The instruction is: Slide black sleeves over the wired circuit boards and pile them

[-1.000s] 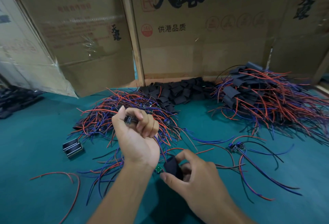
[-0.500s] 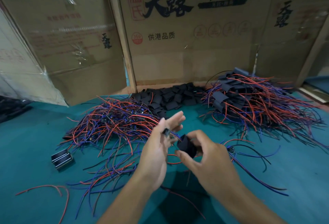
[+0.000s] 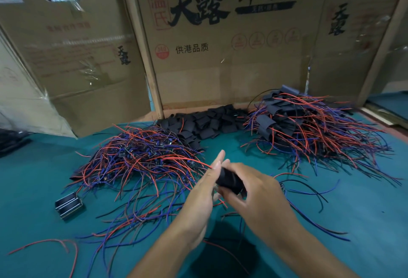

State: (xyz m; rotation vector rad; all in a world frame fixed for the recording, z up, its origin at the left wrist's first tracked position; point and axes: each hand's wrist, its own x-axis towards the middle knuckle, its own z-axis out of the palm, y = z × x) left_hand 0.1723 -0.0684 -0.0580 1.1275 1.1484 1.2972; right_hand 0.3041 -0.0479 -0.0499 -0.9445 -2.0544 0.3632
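My right hand (image 3: 258, 198) grips a black sleeve (image 3: 229, 181) just above the green table (image 3: 364, 222). My left hand (image 3: 198, 198) meets the sleeve's left end with its fingers stretched upward. It pinches a wired circuit board that is almost hidden there, and a red wire trails left from it. A tangled heap of bare wired boards (image 3: 141, 156) lies behind my left hand. Loose black sleeves (image 3: 209, 121) are heaped at the back centre. The pile of sleeved boards (image 3: 309, 129) sits at the back right.
Cardboard boxes (image 3: 220, 57) wall off the back of the table. A small metal part (image 3: 68, 204) lies at the left. Loose wires (image 3: 309, 191) sprawl right of my hands, and a stray red wire (image 3: 55, 242) curls at the front left.
My left hand has swung from a raised fist to the sleeve's end. My right hand lifted the sleeve up to meet it, and the two now touch.
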